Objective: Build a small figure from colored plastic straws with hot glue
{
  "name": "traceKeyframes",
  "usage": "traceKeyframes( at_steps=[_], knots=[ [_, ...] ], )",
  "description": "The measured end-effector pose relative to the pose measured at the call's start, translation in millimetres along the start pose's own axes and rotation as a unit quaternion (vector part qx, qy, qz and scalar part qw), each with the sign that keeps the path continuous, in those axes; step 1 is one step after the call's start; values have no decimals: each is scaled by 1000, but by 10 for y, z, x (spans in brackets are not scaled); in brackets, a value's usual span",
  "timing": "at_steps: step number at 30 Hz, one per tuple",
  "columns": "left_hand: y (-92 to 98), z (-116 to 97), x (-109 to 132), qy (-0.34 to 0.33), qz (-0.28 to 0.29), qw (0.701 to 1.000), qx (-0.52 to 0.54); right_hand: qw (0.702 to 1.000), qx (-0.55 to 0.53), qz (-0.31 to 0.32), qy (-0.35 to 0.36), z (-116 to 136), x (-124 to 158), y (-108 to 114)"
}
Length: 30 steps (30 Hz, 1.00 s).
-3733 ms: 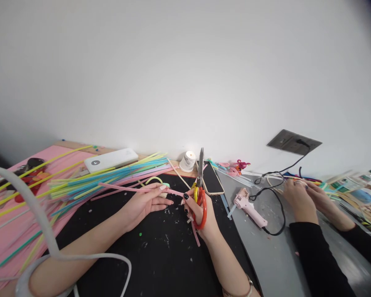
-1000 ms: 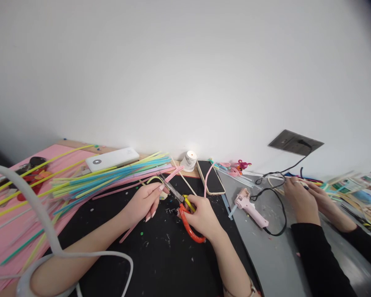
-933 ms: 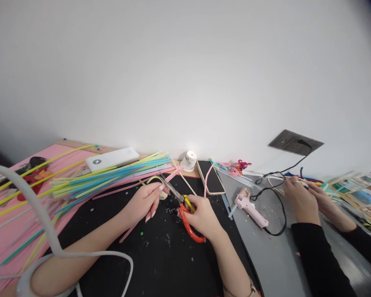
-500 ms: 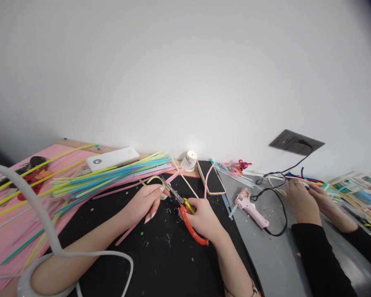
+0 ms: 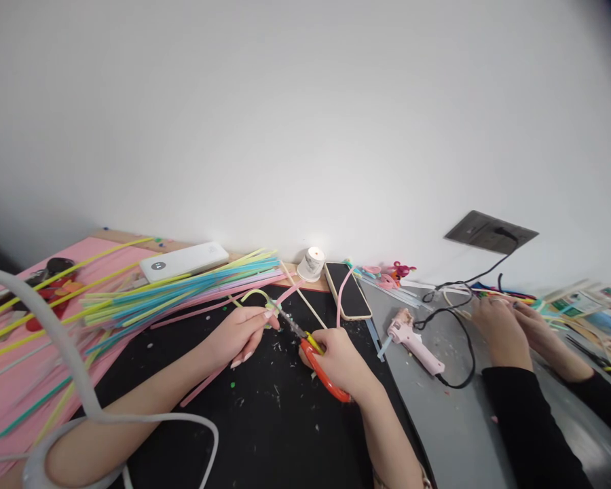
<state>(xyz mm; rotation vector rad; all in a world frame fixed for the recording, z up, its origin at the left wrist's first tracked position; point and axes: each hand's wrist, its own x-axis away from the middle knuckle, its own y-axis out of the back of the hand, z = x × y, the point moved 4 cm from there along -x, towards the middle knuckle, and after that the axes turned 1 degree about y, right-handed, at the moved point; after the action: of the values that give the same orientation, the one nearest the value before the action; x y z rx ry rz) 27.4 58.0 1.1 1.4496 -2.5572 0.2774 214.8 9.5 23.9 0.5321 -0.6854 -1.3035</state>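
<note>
Left hand point(image 5: 242, 334): thumb and fingertips clamped on pink pipe cleaner point(image 5: 289, 292), above black mat point(image 5: 280, 441) toward far edge; pink shows both sides of hand. Right hand point(image 5: 339, 356): fingers closed round handles of scissors point(image 5: 328, 380), blades reaching left fingertips, cannot tell if touching pipe cleaner. Phone point(image 5: 354, 299) at mat's far right corner; white cup point(image 5: 311, 264) beyond far edge; glue gun point(image 5: 417, 346) past right edge, on grey tabletop point(image 5: 448, 424)

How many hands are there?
4: the person's bare left hand on a thin pink strip, their bare right hand around red-and-yellow-handled metal scissors, and, further right, a co-worker's left hand and co-worker's right hand.
</note>
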Motion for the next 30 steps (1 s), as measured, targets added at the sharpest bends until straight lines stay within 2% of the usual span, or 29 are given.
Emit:
traceKeyframes(
  at_steps=[5, 8, 11, 15, 17, 21, 25, 27, 30],
  knots=[
    [-2, -17, -5, 2, -5, 1000, 8, 1000, 1, -7, -2, -11, -24, -2],
    [-20, -25, -2, -3, 8, 1000, 18, 998, -15, -55, 1, -8, -50, 32],
    [-71, -23, 12, -14, 44, 998, 43, 991, -90, -98, 10, -14, -96, 33],
    [-191, 30, 69, 20, 120, 991, 49, 963, -258, -66, 28, 24, -140, -76],
    [-245, 59, 110, 41, 157, 986, 29, 955, -291, -38, 40, 79, -126, -126],
    [-282, 72, 159, 45, 187, 981, 4, 965, -251, -13, 70, 177, -69, -156],
    [-273, 65, 135, 48, 198, 979, -4, 974, -215, -20, 73, 145, -76, -159],
    [-245, 42, 105, 30, 181, 983, -10, 979, -183, -52, 73, 96, -105, -134],
    [-197, -37, 81, -40, 158, 986, -44, 983, -73, -150, 72, 26, -142, -32]
  ],
)
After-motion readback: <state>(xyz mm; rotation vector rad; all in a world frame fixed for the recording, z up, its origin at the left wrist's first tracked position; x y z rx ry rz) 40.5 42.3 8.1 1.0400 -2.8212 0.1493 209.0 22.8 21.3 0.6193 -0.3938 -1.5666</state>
